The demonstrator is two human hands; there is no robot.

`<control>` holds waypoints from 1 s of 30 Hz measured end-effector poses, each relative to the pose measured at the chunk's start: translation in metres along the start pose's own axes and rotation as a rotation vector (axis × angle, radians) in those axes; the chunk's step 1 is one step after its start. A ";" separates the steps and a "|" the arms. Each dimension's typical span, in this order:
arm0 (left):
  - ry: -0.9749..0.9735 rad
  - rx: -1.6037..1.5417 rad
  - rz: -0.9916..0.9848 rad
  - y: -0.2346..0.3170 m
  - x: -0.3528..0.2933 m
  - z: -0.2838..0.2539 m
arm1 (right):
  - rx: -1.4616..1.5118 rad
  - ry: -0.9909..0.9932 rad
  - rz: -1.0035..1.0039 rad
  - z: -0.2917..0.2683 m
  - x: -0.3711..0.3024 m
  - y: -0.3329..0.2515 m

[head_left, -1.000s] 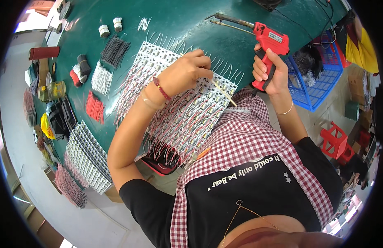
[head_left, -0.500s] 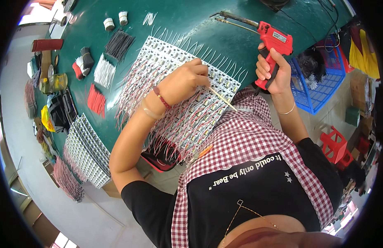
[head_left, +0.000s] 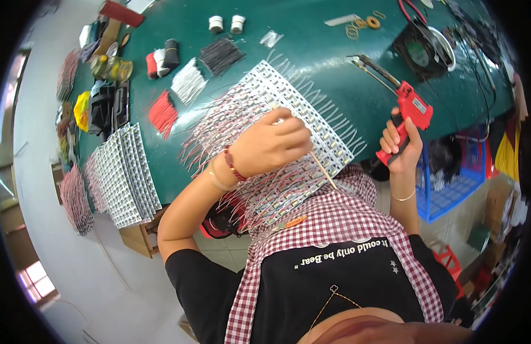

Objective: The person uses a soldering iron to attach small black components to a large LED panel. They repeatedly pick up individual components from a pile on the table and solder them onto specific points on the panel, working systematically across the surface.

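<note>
The view swings: more of the broad, glossy dark-green counter (head_left: 311, 34) shows beyond the right grip (head_left: 403, 143). The wide, pale sheet of joined circuit boards (head_left: 300, 109) shifts right in view, yet the left grip (head_left: 282, 140) keeps about the same place above it. A black, boxy fan-like unit (head_left: 417, 51) appears more fully beyond the right grip. The red pistol-shaped soldering gun (head_left: 413, 108) remains raised, its metal tip apart from the boards. As a judgement, the work stands at the same stage, with no solder contact being made.

Materials, largest first. The counter surface is smooth and reflective. The sheet lies directly beneath the left grip; it is flat, thin and studded with small rectangular components, with red and white wires trailing from its left side and pale wires fanning from its far edge. A curved stack of similar boards (head_left: 125, 178) lies left of the left grip. The soldering gun has a hard, plastic-looking shell and a slender metal nose; the right grip is closed around its handle. The thin, straight, wood-coloured stick (head_left: 324, 171) is pinched in the left grip and slants toward the apron.
</note>
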State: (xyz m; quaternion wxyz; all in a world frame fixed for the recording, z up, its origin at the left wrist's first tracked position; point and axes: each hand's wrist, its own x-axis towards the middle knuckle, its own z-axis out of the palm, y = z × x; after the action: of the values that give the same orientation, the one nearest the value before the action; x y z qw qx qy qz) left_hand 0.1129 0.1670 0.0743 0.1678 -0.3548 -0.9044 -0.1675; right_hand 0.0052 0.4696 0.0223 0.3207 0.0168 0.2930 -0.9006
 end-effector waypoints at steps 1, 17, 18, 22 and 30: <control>0.071 0.022 -0.033 -0.005 -0.005 -0.009 | -0.004 -0.018 -0.009 -0.001 0.004 -0.001; 0.134 0.305 -0.348 -0.183 0.066 0.058 | 0.089 -0.103 -0.193 -0.006 0.017 -0.007; 0.124 0.295 -0.316 -0.187 0.082 0.073 | 0.083 -0.122 -0.228 -0.004 0.013 -0.012; 0.056 0.224 -0.317 -0.194 0.095 0.098 | 0.053 -0.145 -0.259 0.000 0.002 -0.025; 0.068 0.397 -0.819 -0.076 0.043 0.086 | 0.081 -0.137 -0.183 -0.014 0.006 -0.025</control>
State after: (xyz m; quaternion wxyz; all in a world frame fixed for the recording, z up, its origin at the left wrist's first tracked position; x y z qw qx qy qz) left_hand 0.0147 0.1760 0.0019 0.1820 0.0767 -0.9787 -0.0551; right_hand -0.0165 0.4888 0.0224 0.2552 -0.0585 0.2341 -0.9363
